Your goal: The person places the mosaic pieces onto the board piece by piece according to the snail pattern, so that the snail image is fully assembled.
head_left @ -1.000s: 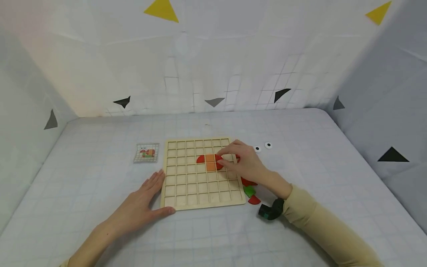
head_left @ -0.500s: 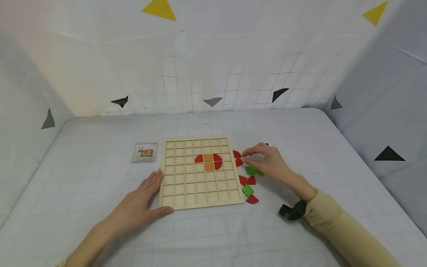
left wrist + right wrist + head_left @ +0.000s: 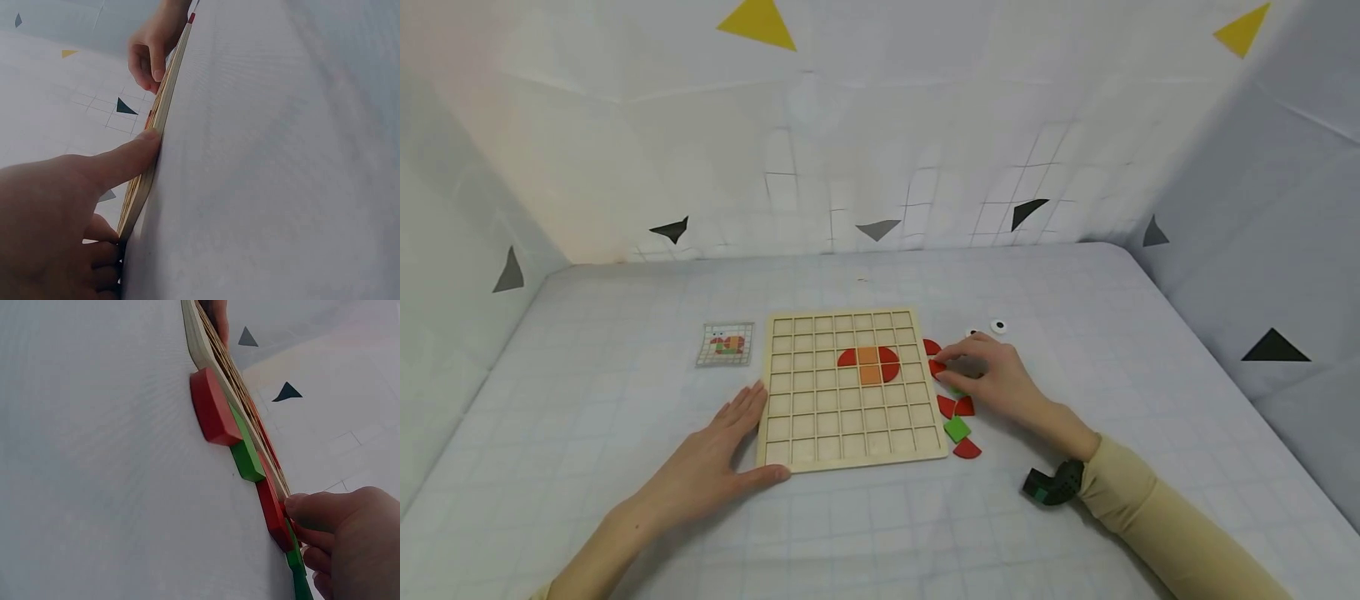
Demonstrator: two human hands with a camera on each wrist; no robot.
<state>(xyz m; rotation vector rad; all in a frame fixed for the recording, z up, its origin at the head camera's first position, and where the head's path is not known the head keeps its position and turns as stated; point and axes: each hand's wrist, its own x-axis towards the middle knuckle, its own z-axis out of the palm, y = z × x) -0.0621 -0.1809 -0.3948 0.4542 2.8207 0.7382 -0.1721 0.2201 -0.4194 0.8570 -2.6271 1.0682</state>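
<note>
A wooden grid board (image 3: 820, 423) lies on the table, with orange square tiles (image 3: 869, 374) and red quarter-circle tiles (image 3: 890, 365) set in its cells. My left hand (image 3: 718, 442) rests against the board's left side and lower left corner, fingers straight, thumb (image 3: 128, 161) at the near edge. Just off the board's right edge, my right hand (image 3: 1000, 382) pinches a loose red quarter-circle tile (image 3: 936, 369) between thumb and index finger. Around it lie more red quarter-circle tiles (image 3: 967, 448) and green tiles (image 3: 957, 429); one green tile is mostly covered by the hand.
A small picture card (image 3: 724, 344) with a coloured grid pattern lies left of the board. Two white eye discs (image 3: 998, 326) sit beyond my right hand, one partly hidden. A black device (image 3: 1054, 485) is worn at my right wrist. White walls (image 3: 880, 167) stand around the table.
My right hand has left the red tile on the board, moved right to the loose pieces, then lowered onto a red quarter-circle tile. My left hand has stayed at the board.
</note>
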